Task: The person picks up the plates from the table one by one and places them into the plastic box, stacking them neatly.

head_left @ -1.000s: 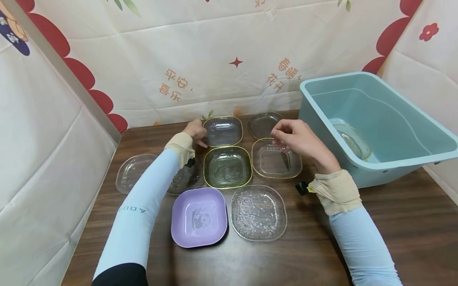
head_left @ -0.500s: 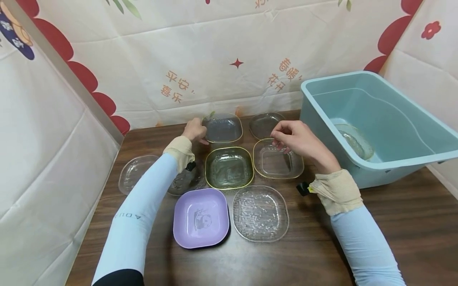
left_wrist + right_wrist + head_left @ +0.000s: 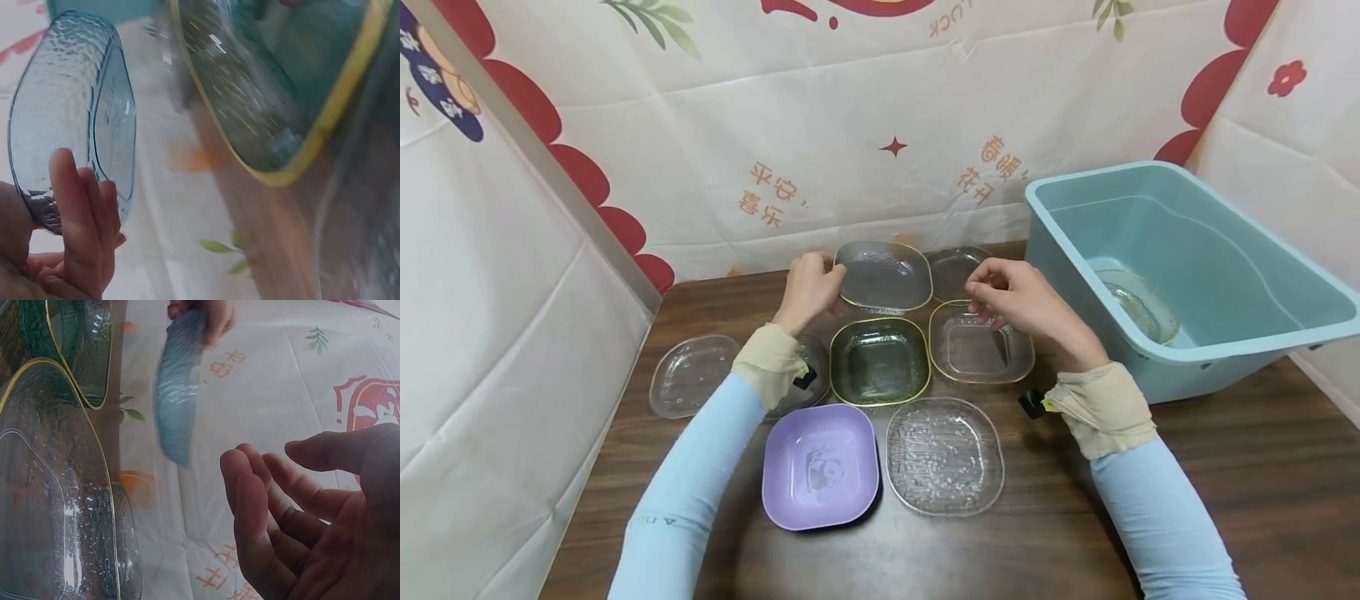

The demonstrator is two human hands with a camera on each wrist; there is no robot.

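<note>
My left hand [image 3: 808,292] grips the edge of a bluish clear glass dish [image 3: 883,277], raised off the table at the back. In the left wrist view the dish [image 3: 56,112] stands on edge, with the fingers [image 3: 75,219] over its lower end. My right hand [image 3: 1026,300] hovers over a clear gold-rimmed dish [image 3: 981,346], fingers loosely bent and nothing in them. The right wrist view shows the lifted dish [image 3: 178,394] blurred, apart from that hand. A green gold-rimmed dish [image 3: 880,364] sits in front of the lifted one.
A blue-green tub [image 3: 1060,258] stands at right with a glass dish [image 3: 1138,308] inside. A purple panda dish [image 3: 820,467] and a clear textured dish [image 3: 943,458] are nearest. More glass dishes lie at left [image 3: 692,375], by the left wrist [image 3: 816,354] and at back right [image 3: 955,268].
My left hand has lifted the bluish glass dish from its place on the table and shifted slightly right with it. The right hand stays nearly still. The head view has tilted up a little.
</note>
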